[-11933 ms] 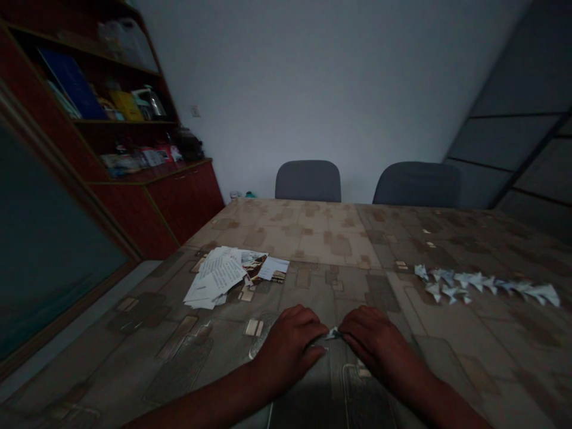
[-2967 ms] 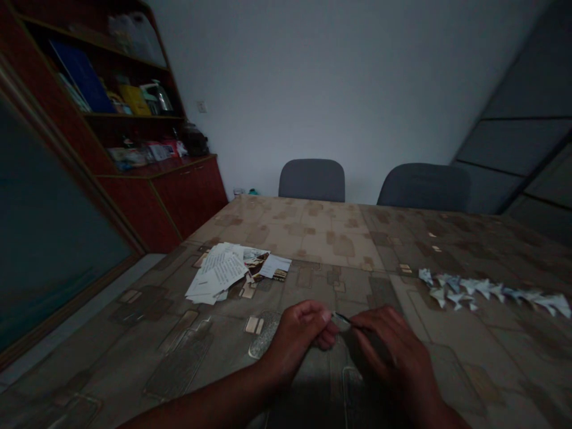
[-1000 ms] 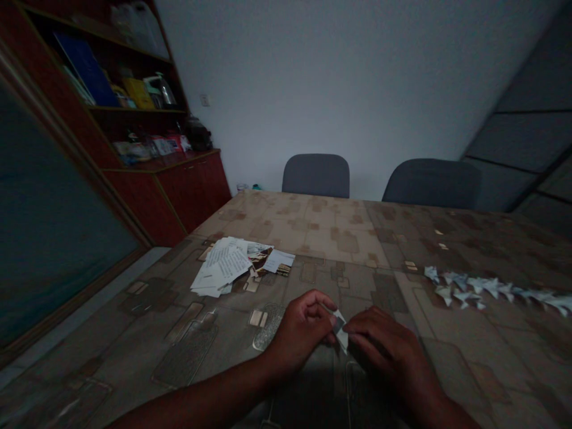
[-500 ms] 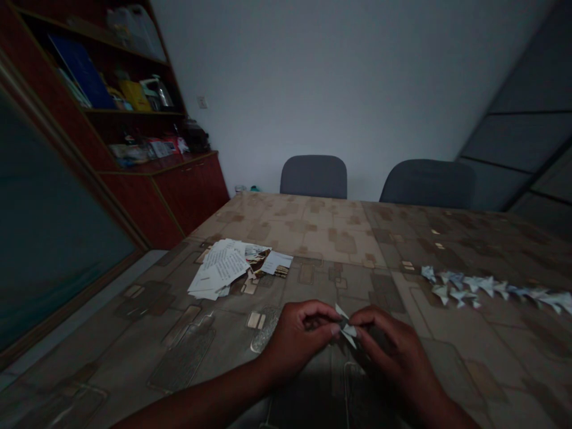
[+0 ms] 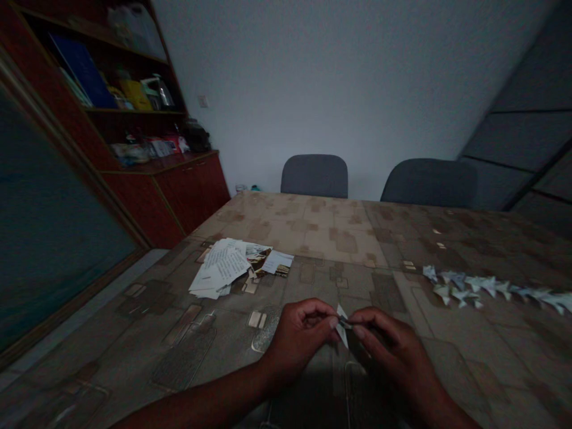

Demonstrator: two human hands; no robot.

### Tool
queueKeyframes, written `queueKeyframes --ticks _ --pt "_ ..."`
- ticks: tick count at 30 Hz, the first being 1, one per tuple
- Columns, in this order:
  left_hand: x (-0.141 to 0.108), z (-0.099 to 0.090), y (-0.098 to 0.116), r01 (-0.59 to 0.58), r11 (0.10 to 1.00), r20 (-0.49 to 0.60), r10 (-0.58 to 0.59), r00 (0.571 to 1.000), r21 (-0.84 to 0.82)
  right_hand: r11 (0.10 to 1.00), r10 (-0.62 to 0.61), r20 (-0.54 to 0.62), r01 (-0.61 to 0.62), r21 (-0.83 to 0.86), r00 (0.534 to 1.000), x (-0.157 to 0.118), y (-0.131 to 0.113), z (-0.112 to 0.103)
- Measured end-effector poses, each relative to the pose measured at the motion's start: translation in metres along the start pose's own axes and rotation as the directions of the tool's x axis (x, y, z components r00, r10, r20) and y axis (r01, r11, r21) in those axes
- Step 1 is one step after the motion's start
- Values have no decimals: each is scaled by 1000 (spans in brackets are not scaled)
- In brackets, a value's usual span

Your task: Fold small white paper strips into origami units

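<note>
A small folded piece of white paper (image 5: pixel 342 338) with pointed ends is held up over the table, between my hands. My left hand (image 5: pixel 297 336) pinches its left side between thumb and forefinger. From the other side, my right hand (image 5: pixel 391 342) has its thumb and forefinger closed at the paper's edge. The fingertips cover the middle of the folds. Off to the right lie several small folded paper figures (image 5: pixel 489 286) in uneven rows, pointed like birds or stars. Loose sheets of printed paper (image 5: pixel 218 271) are piled at the left, away from both hands.
A patterned tablecloth (image 5: pixel 308 223) covers the large table. Two grey chairs (image 5: pixel 314 176) stand at its far side, against a pale wall (image 5: pixel 335 77). At the left is a red-brown cabinet (image 5: pixel 192 190) with shelves holding a blue folder (image 5: pixel 83 71) and a kettle (image 5: pixel 163 94).
The folded paper has turned between my fingers, and its lower point now hangs straighter down. My hands have barely shifted. The pile and the folded figures lie as before.
</note>
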State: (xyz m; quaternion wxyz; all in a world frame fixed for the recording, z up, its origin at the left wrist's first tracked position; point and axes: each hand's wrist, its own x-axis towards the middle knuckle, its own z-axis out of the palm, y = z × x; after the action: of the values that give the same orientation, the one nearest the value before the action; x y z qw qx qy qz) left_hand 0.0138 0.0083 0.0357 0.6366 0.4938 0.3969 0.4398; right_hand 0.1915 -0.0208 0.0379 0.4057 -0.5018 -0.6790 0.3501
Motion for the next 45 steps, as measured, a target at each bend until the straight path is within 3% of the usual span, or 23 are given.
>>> queueKeyframes --ticks 22,31,37,45 --pt "-3 0 0 -29 1000 11 29 1000 -8 1000 29 -39 -29 8 999 -1 -3 3" --pt "-1 2 -7 -49 998 -1 49 999 -32 971 104 -31 -94 220 994 -3 0 5" --pt "-2 2 -4 -71 996 10 72 997 -52 963 120 -81 -96 253 989 0 4 13" --pt "-1 1 -5 -33 987 35 39 999 -156 926 165 -50 -137 353 985 -1 1 13"
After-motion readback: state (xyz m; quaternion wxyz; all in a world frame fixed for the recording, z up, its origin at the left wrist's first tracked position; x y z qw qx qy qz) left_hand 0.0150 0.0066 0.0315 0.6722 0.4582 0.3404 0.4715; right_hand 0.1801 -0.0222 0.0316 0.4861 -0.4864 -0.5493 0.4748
